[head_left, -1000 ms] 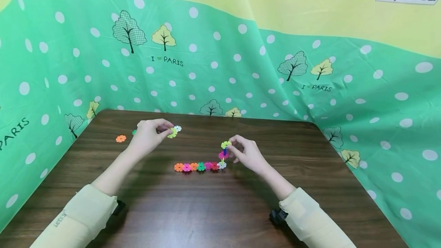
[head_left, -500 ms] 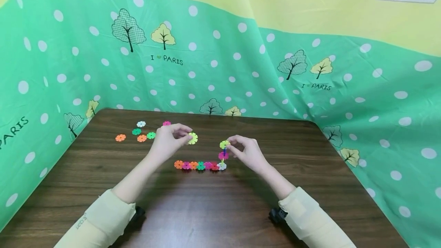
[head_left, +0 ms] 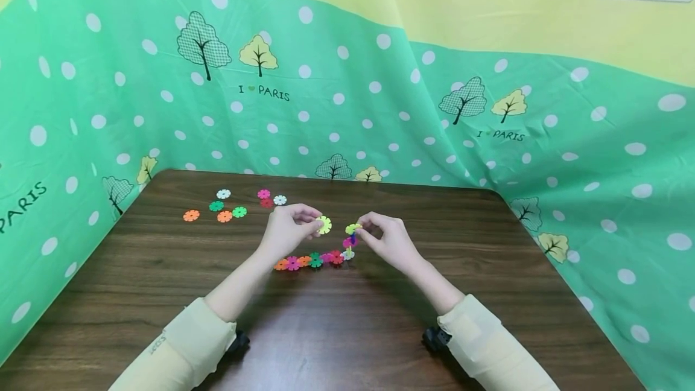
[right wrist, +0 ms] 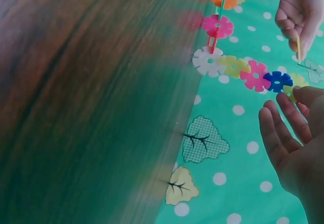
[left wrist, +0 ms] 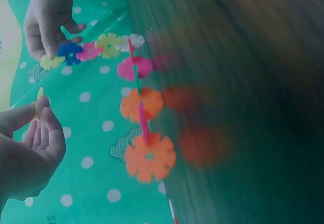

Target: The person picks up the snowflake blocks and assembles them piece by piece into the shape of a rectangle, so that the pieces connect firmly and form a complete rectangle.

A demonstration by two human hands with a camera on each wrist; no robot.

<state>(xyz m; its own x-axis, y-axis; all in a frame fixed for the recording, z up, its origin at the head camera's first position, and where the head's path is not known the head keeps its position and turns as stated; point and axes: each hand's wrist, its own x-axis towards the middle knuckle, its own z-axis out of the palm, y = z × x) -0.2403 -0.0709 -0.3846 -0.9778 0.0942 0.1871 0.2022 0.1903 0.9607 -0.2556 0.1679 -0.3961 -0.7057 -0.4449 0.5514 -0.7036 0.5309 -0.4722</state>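
Note:
My left hand pinches a loose yellow snowflake disc between thumb and fingertips; in the left wrist view this disc appears edge-on. Close by on the right, my right hand pinches the yellow end disc of a chain of interlocked snowflake discs. From that end the chain runs down through a blue disc, a pink disc and a yellow one to a white disc. There it bends into a row of orange, pink, green and red discs. A small gap separates the two yellow discs.
Loose discs lie at the back left of the brown table: orange, green, white, pink, red and others. A green and yellow patterned cloth hangs behind the table and along its sides.
My left hand has carried the yellow disc rightward from the loose discs towards my right hand. The chain's white corner has shifted slightly up and left; my right hand keeps its pinch.

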